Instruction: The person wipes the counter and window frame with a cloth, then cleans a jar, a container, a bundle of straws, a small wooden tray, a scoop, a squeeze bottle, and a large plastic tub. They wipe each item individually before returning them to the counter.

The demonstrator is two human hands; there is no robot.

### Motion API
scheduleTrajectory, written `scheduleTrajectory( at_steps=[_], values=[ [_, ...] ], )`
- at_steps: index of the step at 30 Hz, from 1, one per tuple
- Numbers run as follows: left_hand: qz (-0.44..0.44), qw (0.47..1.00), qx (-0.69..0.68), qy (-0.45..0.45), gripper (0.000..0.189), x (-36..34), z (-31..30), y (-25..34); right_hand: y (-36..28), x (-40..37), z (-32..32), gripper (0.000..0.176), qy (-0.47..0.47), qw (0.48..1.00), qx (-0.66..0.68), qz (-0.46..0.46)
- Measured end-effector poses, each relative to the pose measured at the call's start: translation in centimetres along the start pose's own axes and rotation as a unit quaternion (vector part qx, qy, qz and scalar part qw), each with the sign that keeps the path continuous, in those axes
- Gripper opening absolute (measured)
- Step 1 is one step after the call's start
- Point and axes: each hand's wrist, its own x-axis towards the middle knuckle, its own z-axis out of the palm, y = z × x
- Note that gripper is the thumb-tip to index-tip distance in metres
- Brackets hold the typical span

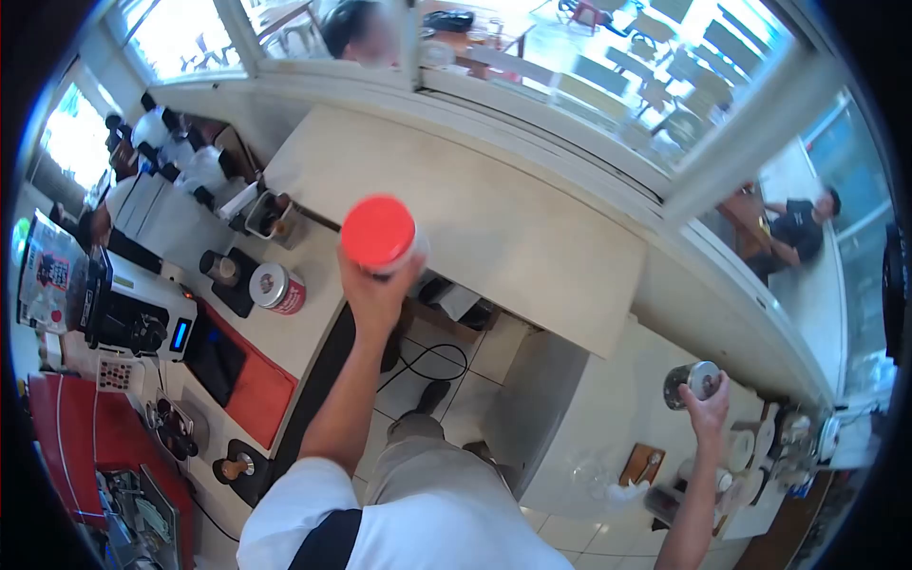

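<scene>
From the view's middle, the left hand (377, 296) is gripping a red-lidded jar (379, 232) at ten o'clock; the right hand (707, 408) is gripping a glass jar (676, 389) at four, over the worktop (603, 418). Whether it is resting there, I cannot tell. The person seems to be handling both jars at once; any next move is likely calling for two firm holds.
</scene>
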Motion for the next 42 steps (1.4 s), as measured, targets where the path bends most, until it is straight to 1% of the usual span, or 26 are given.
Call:
scheduleTrajectory(
  at_steps=[1,2,4,7,9,10,13,15,16,17,19,20,22,25,30,37,40,42],
  values=[
    [0.005,0.999,-0.023,0.034,0.077,2.9,-0.1,-0.7,-3.1,0.4,-1.0,0.091,-0.004,0.999,-0.018,-0.031],
    [0.013,0.997,-0.046,0.068,0.075,5.8,-0.1,-1.2,-6.8,0.8,-1.7,0.093,-0.020,0.998,0.006,-0.056],
    [0.018,0.994,-0.038,0.100,0.078,11.3,-0.6,-2.4,-15.4,2.0,-1.4,0.097,-0.050,0.991,0.056,-0.107],
    [-0.052,0.989,0.032,0.131,0.083,18.4,-1.4,-5.3,-26.4,3.6,2.3,0.100,-0.088,0.953,0.217,-0.193],
    [-0.059,0.974,0.109,0.192,0.087,21.3,-1.9,-9.2,-32.9,4.8,5.8,0.100,-0.111,0.934,0.233,-0.247],
    [-0.064,0.962,0.147,0.220,0.089,22.3,-2.3,-10.4,-36.2,5.2,7.7,0.098,-0.118,0.927,0.240,-0.262],
    [-0.144,0.937,0.191,0.255,0.089,23.6,-3.7,-11.1,-44.9,6.1,13.9,0.095,-0.133,0.908,0.237,-0.318],
    [-0.115,0.948,0.128,0.269,0.090,24.3,-3.8,-13.8,-51.2,5.6,16.3,0.095,-0.156,0.911,0.189,-0.332],
    [-0.099,0.950,0.099,0.278,0.091,24.7,-4.0,-15.2,-53.0,6.5,19.0,0.096,-0.136,0.903,0.178,-0.367],
    [-0.069,0.945,0.138,0.290,0.093,25.0,-4.1,-15.9,-54.8,7.4,22.2,0.097,-0.116,0.892,0.169,-0.404],
    [-0.012,0.927,0.217,0.305,0.098,25.1,-3.5,-16.8,-59.1,7.6,26.3,0.098,-0.095,0.873,0.156,-0.453],
    [-0.035,0.941,0.194,0.276,0.101,25.0,-3.8,-15.9,-61.1,7.4,27.7,0.098,-0.093,0.870,0.152,-0.459],
    [-0.013,0.935,0.204,0.289,0.099,24.8,-3.6,-15.9,-64.8,6.8,30.4,0.099,-0.087,0.866,0.144,-0.471],
    [0.002,0.938,0.188,0.293,0.095,24.3,-4.2,-15.6,-69.5,6.0,33.7,0.097,-0.091,0.862,0.194,-0.460],
    [-0.011,0.942,0.170,0.288,0.091,24.7,-4.7,-15.6,-73.9,4.7,36.7,0.091,-0.135,0.842,0.181,-0.491],
    [-0.023,0.937,0.172,0.305,0.092,25.4,-4.9,-15.8,-75.9,4.7,39.1,0.087,-0.160,0.827,0.200,-0.500],
    [-0.028,0.938,0.166,0.303,0.093,25.6,-5.1,-15.6,-75.8,5.0,39.4,0.090,-0.121,0.808,0.184,-0.546],
    [-0.030,0.938,0.172,0.300,0.093,25.5,-5.3,-15.8,-75.3,5.1,39.4,0.092,-0.141,0.814,0.153,-0.541]
  ],
)
